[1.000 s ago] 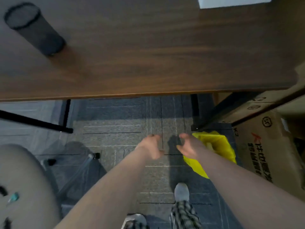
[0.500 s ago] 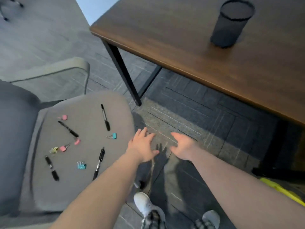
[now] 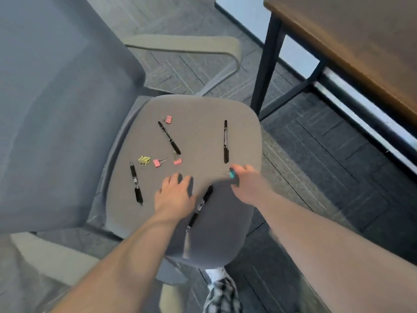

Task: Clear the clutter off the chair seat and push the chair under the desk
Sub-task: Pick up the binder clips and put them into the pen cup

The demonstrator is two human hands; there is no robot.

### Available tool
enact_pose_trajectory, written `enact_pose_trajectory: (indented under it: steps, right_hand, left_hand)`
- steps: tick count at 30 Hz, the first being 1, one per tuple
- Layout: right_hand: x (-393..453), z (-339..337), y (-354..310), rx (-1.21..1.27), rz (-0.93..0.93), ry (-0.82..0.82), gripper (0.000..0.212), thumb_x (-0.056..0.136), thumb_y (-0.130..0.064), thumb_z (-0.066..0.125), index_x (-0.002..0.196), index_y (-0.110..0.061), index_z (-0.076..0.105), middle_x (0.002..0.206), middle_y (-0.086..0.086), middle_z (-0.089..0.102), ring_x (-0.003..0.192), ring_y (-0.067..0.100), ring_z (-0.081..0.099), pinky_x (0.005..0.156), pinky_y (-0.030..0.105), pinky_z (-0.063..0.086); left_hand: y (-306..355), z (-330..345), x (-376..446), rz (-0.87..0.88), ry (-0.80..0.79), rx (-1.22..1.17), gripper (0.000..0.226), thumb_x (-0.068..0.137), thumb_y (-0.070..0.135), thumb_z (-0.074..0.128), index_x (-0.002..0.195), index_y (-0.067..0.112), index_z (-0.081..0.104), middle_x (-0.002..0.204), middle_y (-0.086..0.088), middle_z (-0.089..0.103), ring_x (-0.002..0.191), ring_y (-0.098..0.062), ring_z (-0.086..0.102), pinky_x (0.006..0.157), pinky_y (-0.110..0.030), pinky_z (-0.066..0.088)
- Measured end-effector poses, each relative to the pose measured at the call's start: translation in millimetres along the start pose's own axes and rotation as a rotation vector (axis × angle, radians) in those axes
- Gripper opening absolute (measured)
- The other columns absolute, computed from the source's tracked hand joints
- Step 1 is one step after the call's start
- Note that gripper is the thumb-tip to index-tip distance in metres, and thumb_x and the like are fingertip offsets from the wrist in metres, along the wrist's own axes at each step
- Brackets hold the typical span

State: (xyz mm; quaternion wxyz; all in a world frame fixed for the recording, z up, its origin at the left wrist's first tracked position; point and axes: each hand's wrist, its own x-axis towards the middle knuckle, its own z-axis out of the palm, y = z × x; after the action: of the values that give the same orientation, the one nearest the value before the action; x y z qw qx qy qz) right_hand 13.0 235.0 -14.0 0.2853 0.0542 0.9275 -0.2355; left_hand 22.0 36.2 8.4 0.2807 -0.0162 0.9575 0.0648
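Chair: the grey seat (image 3: 198, 114) is standing well clear of the surface (image 3: 352, 53), turned side-on to it.
Clutter: four pens (image 3: 169, 138) and several clips (image 3: 156, 162) are lying scattered on the seat.
Left hand (image 3: 174, 195): my grip is spreading wide, palm down, beside one pen (image 3: 200, 206); whether it is touching the seat I cannot tell.
Right hand (image 3: 244, 184): my grip is closing on a teal clip (image 3: 232, 173) near the seat's edge.
Risk: I am judging that a sweeping move could be knocking pens to the floor.
Hidden: the right fingertips are blurring; another clip could be lying under my left palm.
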Motion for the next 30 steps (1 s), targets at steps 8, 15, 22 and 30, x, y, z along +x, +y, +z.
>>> enact_pose_trajectory:
  steps: [8, 15, 22, 30]
  right_hand:
    - [24, 29, -29, -0.252, -0.025, 0.036, 0.046, 0.091, -0.009, 0.046, 0.135, -0.021, 0.038, 0.134, 0.012, 0.038, 0.114, 0.037, 0.045, 0.081, 0.045, 0.050]
    - [31, 32, -40, -0.255, -0.035, 0.068, 0.025, 0.090, -0.002, 0.038, 0.112, -0.010, 0.047, 0.115, 0.016, 0.043, 0.099, 0.038, 0.051, 0.069, 0.040, 0.040]
    - [40, 28, -68, -0.140, -0.076, 0.045, 0.016, 0.087, -0.013, 0.047, 0.102, -0.009, 0.052, 0.113, 0.013, 0.050, 0.102, 0.035, 0.053, 0.073, 0.035, 0.040]
    - [62, 25, -125, -0.059, -0.089, 0.061, 0.016, 0.087, -0.005, 0.038, 0.096, -0.011, 0.049, 0.109, 0.014, 0.059, 0.100, 0.034, 0.055, 0.070, 0.033, 0.034]
  left_hand:
    - [-44, 12, 18, -0.093, -0.067, -0.127, 0.048, 0.090, 0.039, 0.051, 0.134, 0.026, 0.038, 0.132, -0.006, 0.036, 0.120, -0.031, 0.041, 0.091, -0.044, 0.048]
    - [-46, 29, 25, 0.054, -0.139, -0.006, 0.044, 0.090, 0.031, 0.053, 0.130, 0.021, 0.038, 0.126, -0.012, 0.035, 0.106, -0.036, 0.054, 0.087, -0.044, 0.048]
    - [-46, 20, 34, 0.014, -0.152, -0.069, 0.030, 0.085, 0.020, 0.049, 0.112, 0.009, 0.040, 0.115, -0.015, 0.043, 0.103, -0.040, 0.052, 0.080, -0.043, 0.043]
    - [-72, -13, 53, -0.066, 0.058, -0.219, 0.035, 0.082, 0.014, 0.044, 0.117, 0.010, 0.048, 0.113, -0.014, 0.052, 0.106, -0.036, 0.054, 0.081, -0.038, 0.044]
